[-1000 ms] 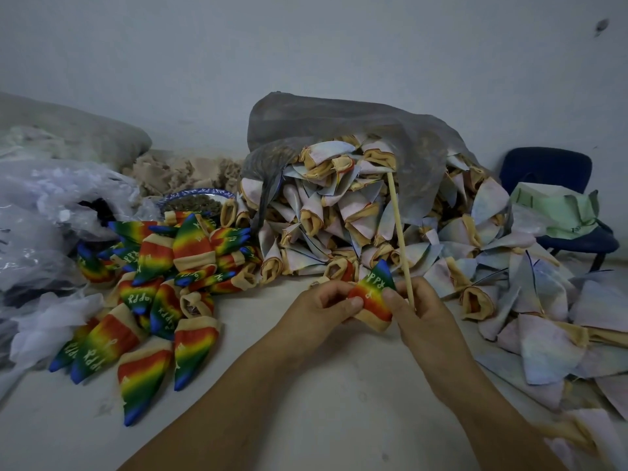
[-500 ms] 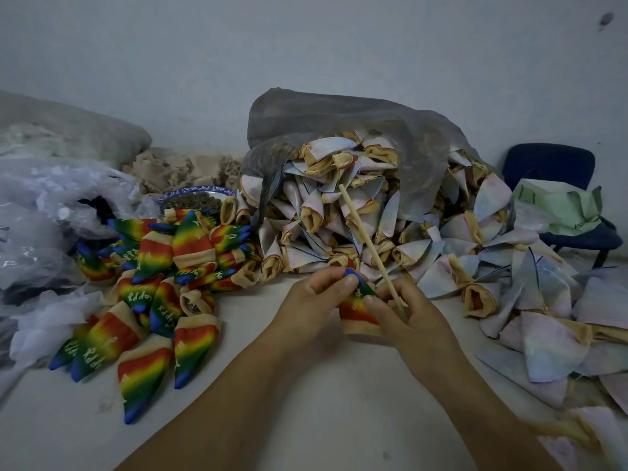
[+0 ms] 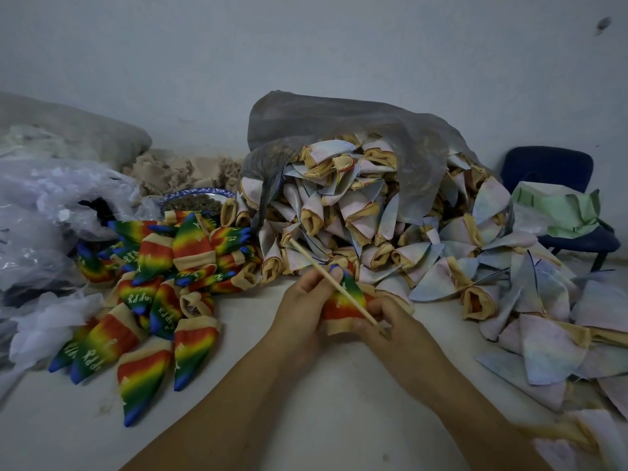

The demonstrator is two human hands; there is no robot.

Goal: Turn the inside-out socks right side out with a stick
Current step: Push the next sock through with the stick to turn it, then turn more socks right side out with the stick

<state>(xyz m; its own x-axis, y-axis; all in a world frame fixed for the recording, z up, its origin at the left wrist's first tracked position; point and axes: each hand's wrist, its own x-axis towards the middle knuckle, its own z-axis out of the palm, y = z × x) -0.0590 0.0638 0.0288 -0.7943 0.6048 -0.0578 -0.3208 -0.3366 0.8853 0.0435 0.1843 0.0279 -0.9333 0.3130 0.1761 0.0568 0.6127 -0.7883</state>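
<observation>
White table (image 3: 323, 402) under a pale wall (image 3: 306, 45): left hand (image 3: 300, 300) pinches rainbow sock (image 3: 339, 305), right hand (image 3: 396, 329) grips stick (image 3: 306, 255).

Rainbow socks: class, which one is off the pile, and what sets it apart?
The sock gripped by the left hand, crossed by the stick that the right hand holds; the rest lie loose in the pile on the table.

Pale wooden stick (image 3: 312, 262), smooth and matt, no shine on it. The rainbow sock (image 3: 341, 309) is soft knit cloth, dull print, tan ribbed cuff. Now the inside-out socks (image 3: 356, 212): washed-out, fuzzy cloth with loose thread ends. Over them a grey bag (image 3: 339, 124), thin translucent plastic. Far left, clear plastic sheeting (image 3: 51, 205), crinkled and glossy. The worktop (image 3: 306, 402) is white, matt, faintly scuffed.
</observation>
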